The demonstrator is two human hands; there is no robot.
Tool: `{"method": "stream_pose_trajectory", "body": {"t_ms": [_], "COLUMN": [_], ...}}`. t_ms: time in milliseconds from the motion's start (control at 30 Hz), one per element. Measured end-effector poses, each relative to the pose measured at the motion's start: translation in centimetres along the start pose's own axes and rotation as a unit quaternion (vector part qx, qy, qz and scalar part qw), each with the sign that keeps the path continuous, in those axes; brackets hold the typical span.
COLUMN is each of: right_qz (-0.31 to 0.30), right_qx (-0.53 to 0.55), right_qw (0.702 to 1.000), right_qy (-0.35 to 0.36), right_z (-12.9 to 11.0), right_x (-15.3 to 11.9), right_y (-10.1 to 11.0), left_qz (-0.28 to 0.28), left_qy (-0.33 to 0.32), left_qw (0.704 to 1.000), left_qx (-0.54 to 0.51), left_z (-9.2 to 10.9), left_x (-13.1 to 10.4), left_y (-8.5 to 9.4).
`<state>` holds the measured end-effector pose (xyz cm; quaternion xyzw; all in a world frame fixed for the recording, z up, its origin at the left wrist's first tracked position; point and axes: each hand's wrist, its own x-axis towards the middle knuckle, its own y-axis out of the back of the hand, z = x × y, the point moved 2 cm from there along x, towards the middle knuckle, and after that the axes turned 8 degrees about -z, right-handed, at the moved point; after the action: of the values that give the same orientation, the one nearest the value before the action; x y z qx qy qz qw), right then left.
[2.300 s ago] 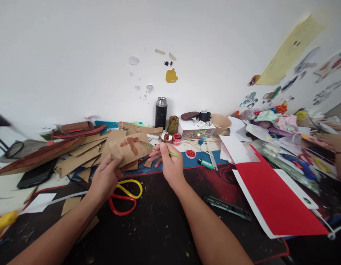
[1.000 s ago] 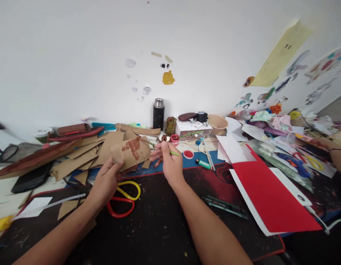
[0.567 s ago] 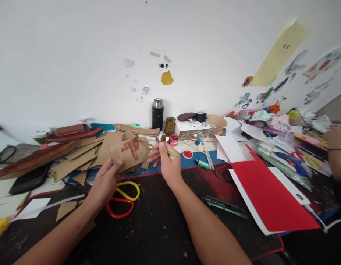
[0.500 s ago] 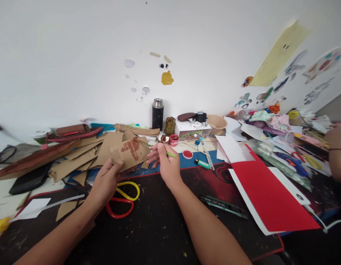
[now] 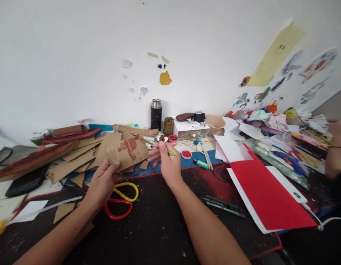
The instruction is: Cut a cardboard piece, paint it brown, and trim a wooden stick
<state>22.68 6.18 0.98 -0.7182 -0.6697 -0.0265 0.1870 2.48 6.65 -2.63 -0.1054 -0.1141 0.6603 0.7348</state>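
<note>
Left hand point(image 5: 102, 180) pinches the part-painted cardboard point(image 5: 128, 150) above the desk point(image 5: 3, 206) and right hand point(image 5: 168, 163) pinches the paintbrush point(image 5: 173, 153) beside it; painting appears underway, the next stroke likely needing the cardboard held steady.

From the right hand point(image 5: 170, 167), the surface point(image 5: 156, 228) lies open at 6 o'clock, between the forearms. Scissors point(image 5: 127, 201) obstruct 8, the cutter point(image 5: 222, 206) 4. The held card point(image 5: 128, 151) closes 10, scraps point(image 5: 72, 163) 9; the flask point(image 5: 156, 117) and red pot point(image 5: 173, 139) stand about 12.
</note>
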Motion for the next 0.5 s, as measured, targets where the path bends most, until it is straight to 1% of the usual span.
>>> {"method": "stream_pose_trajectory", "body": {"t_ms": [133,200,267,367,500], "right_qz": [-0.029,-0.042,-0.036,-0.014,-0.014], "right_qx": [0.0,-0.005,-0.006,0.003,-0.007], "right_qw": [1.0,0.999,0.999,1.0,1.0], "right_qy": [0.002,0.004,0.005,-0.001,0.003], "right_z": [0.1,0.1,0.0,-0.1,-0.3], "right_x": [-0.4,-0.6,-0.5,-0.3,-0.3], "right_y": [-0.5,-0.7,-0.6,-0.3,-0.2], "left_qz": [0.001,0.004,0.004,-0.003,0.013], "left_qy": [0.006,-0.007,-0.02,-0.016,-0.024], "left_qw": [1.0,1.0,1.0,1.0,0.999], "left_qx": [-0.011,-0.015,-0.016,-0.025,-0.026], "left_z": [0.0,0.2,0.4,0.7,1.2], "left_x": [0.1,0.1,0.1,0.1,0.1], "left_y": [0.0,-0.1,-0.3,-0.5,-0.5]}}
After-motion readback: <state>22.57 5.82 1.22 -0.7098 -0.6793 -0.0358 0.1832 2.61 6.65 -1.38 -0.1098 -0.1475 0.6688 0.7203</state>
